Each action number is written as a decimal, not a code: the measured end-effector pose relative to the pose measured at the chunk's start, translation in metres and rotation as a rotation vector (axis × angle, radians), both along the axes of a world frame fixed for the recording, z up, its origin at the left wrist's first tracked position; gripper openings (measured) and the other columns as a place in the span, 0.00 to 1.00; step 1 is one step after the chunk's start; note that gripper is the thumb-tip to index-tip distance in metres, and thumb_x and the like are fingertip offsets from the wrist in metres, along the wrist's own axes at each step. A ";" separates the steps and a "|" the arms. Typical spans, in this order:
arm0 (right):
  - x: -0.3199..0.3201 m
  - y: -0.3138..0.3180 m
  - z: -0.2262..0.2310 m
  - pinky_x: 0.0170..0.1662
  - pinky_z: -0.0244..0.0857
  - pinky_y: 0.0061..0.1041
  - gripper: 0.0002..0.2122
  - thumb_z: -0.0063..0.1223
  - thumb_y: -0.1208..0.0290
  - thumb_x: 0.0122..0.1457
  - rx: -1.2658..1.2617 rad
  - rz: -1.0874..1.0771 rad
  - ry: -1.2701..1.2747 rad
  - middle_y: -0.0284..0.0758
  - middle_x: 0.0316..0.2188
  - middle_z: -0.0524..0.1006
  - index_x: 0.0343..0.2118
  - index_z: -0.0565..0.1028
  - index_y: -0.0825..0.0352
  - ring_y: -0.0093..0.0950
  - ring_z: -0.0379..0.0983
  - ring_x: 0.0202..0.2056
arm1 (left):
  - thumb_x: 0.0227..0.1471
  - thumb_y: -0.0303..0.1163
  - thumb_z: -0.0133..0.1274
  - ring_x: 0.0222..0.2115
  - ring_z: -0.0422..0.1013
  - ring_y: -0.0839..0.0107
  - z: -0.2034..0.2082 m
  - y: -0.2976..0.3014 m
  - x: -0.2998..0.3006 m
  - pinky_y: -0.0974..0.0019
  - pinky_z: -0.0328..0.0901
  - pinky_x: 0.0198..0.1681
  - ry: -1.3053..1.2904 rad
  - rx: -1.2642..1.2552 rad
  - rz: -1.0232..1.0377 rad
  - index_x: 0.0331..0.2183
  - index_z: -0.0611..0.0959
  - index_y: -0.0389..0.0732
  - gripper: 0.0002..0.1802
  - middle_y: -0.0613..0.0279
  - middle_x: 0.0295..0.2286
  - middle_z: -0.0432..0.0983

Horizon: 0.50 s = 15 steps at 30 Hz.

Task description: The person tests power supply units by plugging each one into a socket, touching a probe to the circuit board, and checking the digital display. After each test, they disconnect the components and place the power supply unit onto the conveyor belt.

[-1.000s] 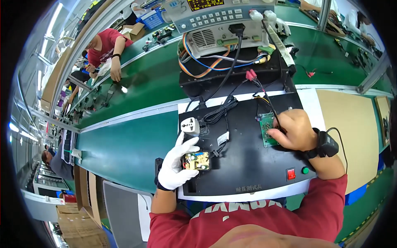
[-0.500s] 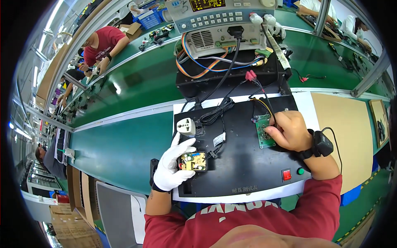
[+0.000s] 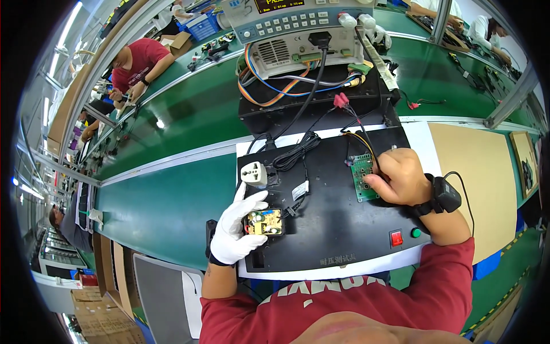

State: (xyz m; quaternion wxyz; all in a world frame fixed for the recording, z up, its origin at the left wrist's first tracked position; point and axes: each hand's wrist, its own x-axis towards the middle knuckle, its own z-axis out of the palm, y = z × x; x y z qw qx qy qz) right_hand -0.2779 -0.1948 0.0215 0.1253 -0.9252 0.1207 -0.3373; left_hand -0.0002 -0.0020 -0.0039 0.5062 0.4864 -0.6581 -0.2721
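My left hand (image 3: 230, 234), in a white glove, grips an open black adapter case with a yellow circuit board (image 3: 264, 222) showing inside. A short black cable leads from this case's right side. The case lies on the left of a black test box (image 3: 321, 229). My bare right hand (image 3: 400, 179) is closed at the right edge of a green circuit board (image 3: 363, 179), its thumb pressed on the board's face; the other fingertips are partly hidden. Wires run to this board from a red connector (image 3: 341, 101). A white socket (image 3: 253, 173) sits just beyond my left fingertips.
A grey bench instrument (image 3: 298, 26) with a lit display stands at the back on a black box. Coiled black cable (image 3: 297, 151) lies on the test box, whose front right carries a red switch (image 3: 397, 238) and green button (image 3: 416, 233). Cardboard (image 3: 472, 178) lies rightward. Co-workers sit beyond.
The instrument's display has switched from number readings to large yellow text. The whole view has shifted slightly; both hands keep their places on the adapter board and the green board.
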 end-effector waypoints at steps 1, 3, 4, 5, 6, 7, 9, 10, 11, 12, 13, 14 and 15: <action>0.000 0.000 0.000 0.17 0.56 0.29 0.11 0.55 0.72 0.43 -0.021 -0.010 0.003 0.36 0.10 0.65 0.13 0.64 0.66 0.36 0.63 0.13 | 0.34 0.33 0.59 0.43 0.66 0.58 0.001 0.000 0.000 0.47 0.31 0.57 -0.013 0.003 0.011 0.46 0.68 0.43 0.33 0.51 0.36 0.72; 0.000 -0.001 -0.003 0.17 0.56 0.29 0.11 0.55 0.73 0.42 -0.043 -0.025 0.007 0.36 0.09 0.64 0.13 0.64 0.66 0.36 0.63 0.13 | 0.34 0.34 0.59 0.43 0.66 0.57 0.002 0.002 -0.001 0.47 0.32 0.57 -0.025 0.005 0.017 0.45 0.69 0.41 0.32 0.52 0.36 0.72; 0.001 -0.001 -0.005 0.17 0.55 0.29 0.09 0.55 0.74 0.41 -0.059 0.015 -0.048 0.37 0.10 0.65 0.14 0.65 0.67 0.36 0.62 0.13 | 0.34 0.36 0.59 0.45 0.64 0.57 0.004 0.004 -0.002 0.50 0.33 0.57 -0.026 0.074 0.062 0.44 0.70 0.38 0.32 0.52 0.36 0.72; 0.001 -0.001 -0.006 0.17 0.54 0.30 0.07 0.54 0.75 0.40 -0.078 0.035 -0.120 0.37 0.12 0.66 0.15 0.66 0.67 0.35 0.62 0.13 | 0.33 0.38 0.59 0.48 0.61 0.56 0.005 0.005 -0.003 0.52 0.34 0.58 -0.022 0.151 0.107 0.43 0.71 0.35 0.32 0.53 0.36 0.72; -0.002 0.000 -0.007 0.18 0.56 0.30 0.07 0.55 0.77 0.40 -0.070 0.026 -0.070 0.38 0.13 0.67 0.16 0.67 0.68 0.37 0.64 0.15 | 0.32 0.39 0.59 0.52 0.54 0.54 0.006 0.006 -0.006 0.56 0.38 0.57 0.033 0.180 0.147 0.40 0.73 0.30 0.32 0.52 0.38 0.71; -0.003 0.001 -0.008 0.19 0.58 0.30 0.07 0.55 0.77 0.40 -0.130 0.009 -0.121 0.38 0.13 0.68 0.16 0.67 0.69 0.37 0.65 0.15 | 0.31 0.39 0.59 0.54 0.48 0.52 0.006 0.005 -0.007 0.55 0.41 0.55 0.094 0.212 0.150 0.38 0.73 0.30 0.31 0.51 0.40 0.69; -0.008 -0.001 -0.006 0.18 0.59 0.26 0.07 0.51 0.71 0.48 0.032 0.024 -0.300 0.36 0.12 0.68 0.19 0.67 0.68 0.32 0.66 0.14 | 0.31 0.38 0.59 0.53 0.50 0.50 0.005 0.004 -0.013 0.54 0.42 0.55 0.085 0.162 0.202 0.36 0.74 0.29 0.29 0.49 0.40 0.68; -0.014 0.006 -0.004 0.18 0.59 0.23 0.10 0.44 0.68 0.54 0.263 -0.092 -0.425 0.33 0.11 0.68 0.21 0.67 0.68 0.28 0.66 0.13 | 0.31 0.39 0.59 0.52 0.51 0.50 0.005 0.004 -0.014 0.53 0.42 0.55 0.055 0.144 0.224 0.35 0.74 0.29 0.29 0.49 0.39 0.69; -0.019 0.007 0.000 0.18 0.59 0.22 0.12 0.39 0.66 0.57 0.269 -0.104 -0.389 0.32 0.12 0.69 0.21 0.67 0.68 0.25 0.66 0.13 | 0.31 0.40 0.59 0.52 0.53 0.50 0.006 0.005 -0.015 0.52 0.41 0.55 0.000 0.142 0.260 0.34 0.74 0.29 0.29 0.48 0.37 0.69; -0.015 0.006 0.003 0.19 0.59 0.23 0.11 0.41 0.67 0.55 0.218 -0.043 -0.433 0.33 0.12 0.68 0.21 0.67 0.68 0.28 0.66 0.14 | 0.31 0.38 0.59 0.50 0.56 0.51 0.006 0.006 -0.016 0.51 0.41 0.55 -0.025 0.135 0.256 0.37 0.73 0.29 0.30 0.49 0.35 0.70; -0.015 0.008 0.007 0.20 0.59 0.25 0.09 0.45 0.67 0.53 0.103 -0.085 -0.331 0.34 0.13 0.67 0.21 0.68 0.68 0.31 0.66 0.16 | 0.31 0.37 0.60 0.48 0.59 0.52 0.008 0.007 -0.014 0.51 0.40 0.56 -0.053 0.127 0.268 0.40 0.71 0.29 0.32 0.50 0.34 0.71; -0.017 0.008 0.012 0.20 0.59 0.26 0.09 0.46 0.68 0.52 0.013 -0.066 -0.367 0.35 0.14 0.67 0.22 0.68 0.68 0.33 0.67 0.17 | 0.32 0.34 0.59 0.44 0.63 0.54 0.005 0.008 -0.018 0.49 0.39 0.56 -0.026 0.026 0.258 0.46 0.65 0.31 0.37 0.52 0.31 0.71; -0.016 0.007 0.016 0.21 0.59 0.27 0.08 0.46 0.68 0.52 -0.078 -0.022 -0.430 0.35 0.15 0.68 0.22 0.69 0.68 0.34 0.67 0.18 | 0.33 0.30 0.59 0.41 0.66 0.57 0.006 0.010 -0.017 0.50 0.40 0.56 -0.078 0.007 0.245 0.50 0.60 0.33 0.41 0.53 0.31 0.71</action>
